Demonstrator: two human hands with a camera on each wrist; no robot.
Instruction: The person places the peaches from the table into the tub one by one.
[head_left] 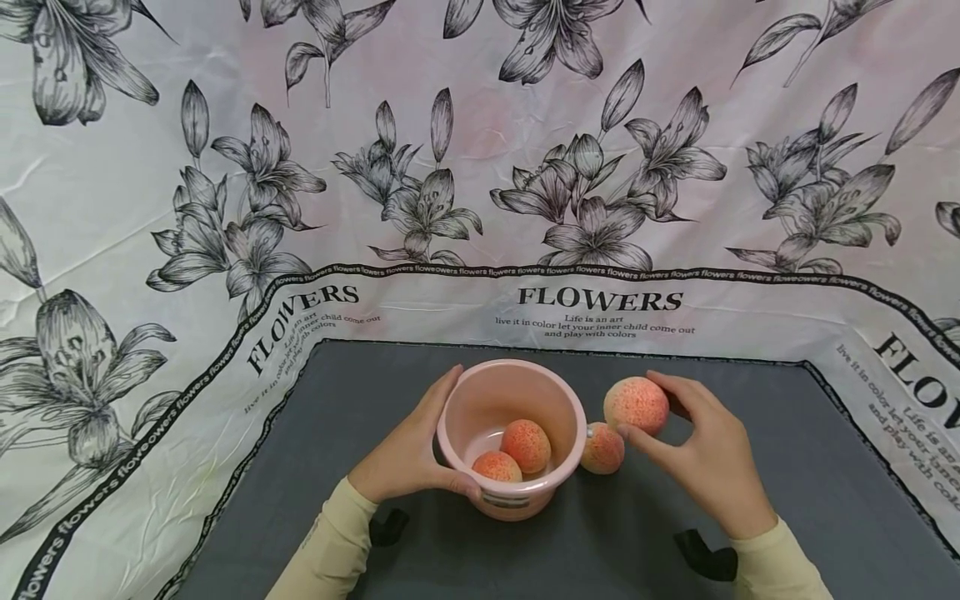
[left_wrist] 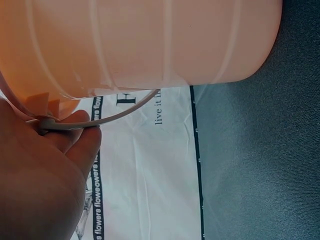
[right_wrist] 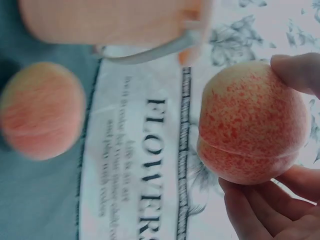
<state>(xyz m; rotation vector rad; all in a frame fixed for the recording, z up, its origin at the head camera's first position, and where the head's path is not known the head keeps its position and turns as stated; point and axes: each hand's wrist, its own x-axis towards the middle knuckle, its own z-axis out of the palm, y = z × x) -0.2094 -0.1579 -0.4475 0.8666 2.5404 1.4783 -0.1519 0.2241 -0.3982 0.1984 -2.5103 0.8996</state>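
Far left: pale yellow sleeve, dark strap by its cuff. Left hand grips the left side of the pink bucket, thumb on the near rim, fingers round the outside; opening only as wide as the bucket side it holds. Left wrist view: fingers at the joint of the thin gray handle, which hangs against the outer wall.

Bucket opening faces up, 2 peaches inside at the bottom: lower-left peach, upper-right peach, touching in the head view. Small label on bucket front, under rim.

Right of bucket: 1 loose peach on the gray mat, just beside the bucket; gap shows in right wrist view.

Above and right of that: 1 held peach, pinched by right hand, thumb on 1 side, fingers opposite, spread to fruit width. Outside the bucket, near its right rim.

Far right: matching sleeve, second strap. Flower-print cloth behind, "FLOWERS" lettering.
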